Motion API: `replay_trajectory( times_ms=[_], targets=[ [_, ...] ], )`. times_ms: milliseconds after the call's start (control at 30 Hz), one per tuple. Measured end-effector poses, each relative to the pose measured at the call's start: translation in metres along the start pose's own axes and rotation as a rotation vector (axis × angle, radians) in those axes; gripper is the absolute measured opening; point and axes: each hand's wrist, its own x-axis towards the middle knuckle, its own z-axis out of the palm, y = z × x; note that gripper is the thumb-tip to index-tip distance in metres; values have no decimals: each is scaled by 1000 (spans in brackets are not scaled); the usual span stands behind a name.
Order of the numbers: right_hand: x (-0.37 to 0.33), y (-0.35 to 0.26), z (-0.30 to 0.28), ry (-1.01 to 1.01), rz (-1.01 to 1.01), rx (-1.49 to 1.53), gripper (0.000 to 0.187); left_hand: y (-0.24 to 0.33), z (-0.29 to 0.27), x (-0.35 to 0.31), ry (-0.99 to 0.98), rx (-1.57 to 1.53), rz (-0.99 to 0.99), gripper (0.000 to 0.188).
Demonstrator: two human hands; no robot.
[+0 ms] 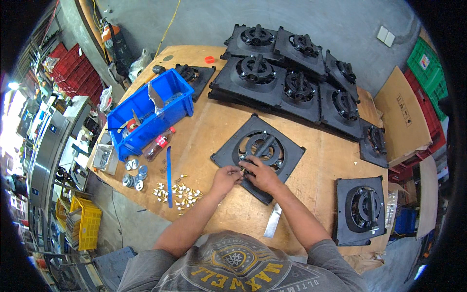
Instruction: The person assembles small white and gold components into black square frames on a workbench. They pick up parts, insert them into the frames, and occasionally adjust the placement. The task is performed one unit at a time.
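In front of me lies a square black panel [226,154], set cornerwise, with a round ring and a raised crossbar in its middle. My left hand [228,178] is closed in a pinch at the panel's near left edge. Around the same spot, my right hand [261,175] bends over the ring's near rim, fingers drawn together. A small brass-coloured piece [242,170] shows between the fingertips of both hands; its far end is hidden. Loose brass pieces with white ends [187,197] are scattered left of my left forearm. A flat metal strip [273,221] lies below the panel.
Similar black panels [253,80] are stacked at the back right; more [360,209] lie at the right edge. On the left stand a blue bin [151,114], a bottle [159,144], grey discs [136,177] and a blue strip [169,177]. A cardboard sheet [404,117] stands far right.
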Motion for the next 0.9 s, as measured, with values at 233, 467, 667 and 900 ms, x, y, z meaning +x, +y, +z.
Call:
replay_trajectory(
  times_ms=[233,467,667,900],
  targets=[
    [3,-2,0,-8,-27,-9,52,-6,-7,5,0,-202,-134,17],
    [2,9,12,63,-49,-1,50,8,15,-23,176,1104,825,12],
    [3,10,15,53,-35,44,50,-4,13,-14,190,811,768,18],
    [2,9,14,67,-24,41,45,-7,22,-17,243,407,383,23]
  ],
)
